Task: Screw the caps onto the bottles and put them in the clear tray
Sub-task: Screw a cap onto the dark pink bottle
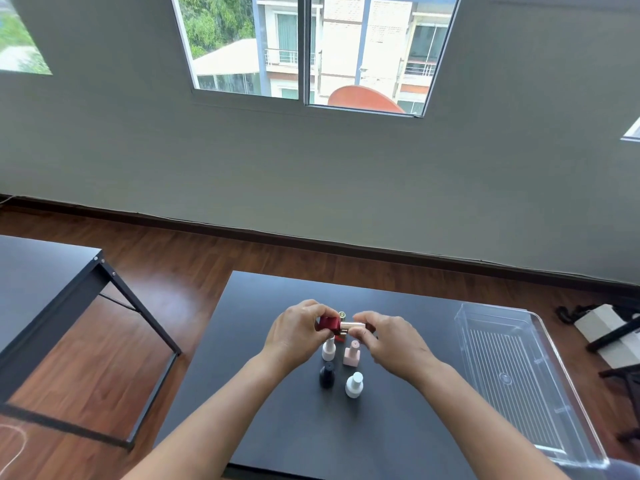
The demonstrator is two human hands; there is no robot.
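Above the black table [263, 427], my left hand [298, 332] grips a small red bottle [329, 323] held sideways. My right hand [391, 337] pinches a rose-gold cap [351, 325] at the bottle's neck. Below my hands stand several small bottles: a pale one [328, 348], a pink square one [352, 354], a dark one [327, 375] and a white one [354, 384]. A gold-topped item [342, 314] peeks out behind my hands, mostly hidden. The clear tray [568, 434] lies at the table's right, with nothing visible in it.
A second dark table [41, 282] stands to the left across a strip of wooden floor. White boxes and dark gear [602, 327] lie on the floor beyond the tray. A grey wall with a window is ahead.
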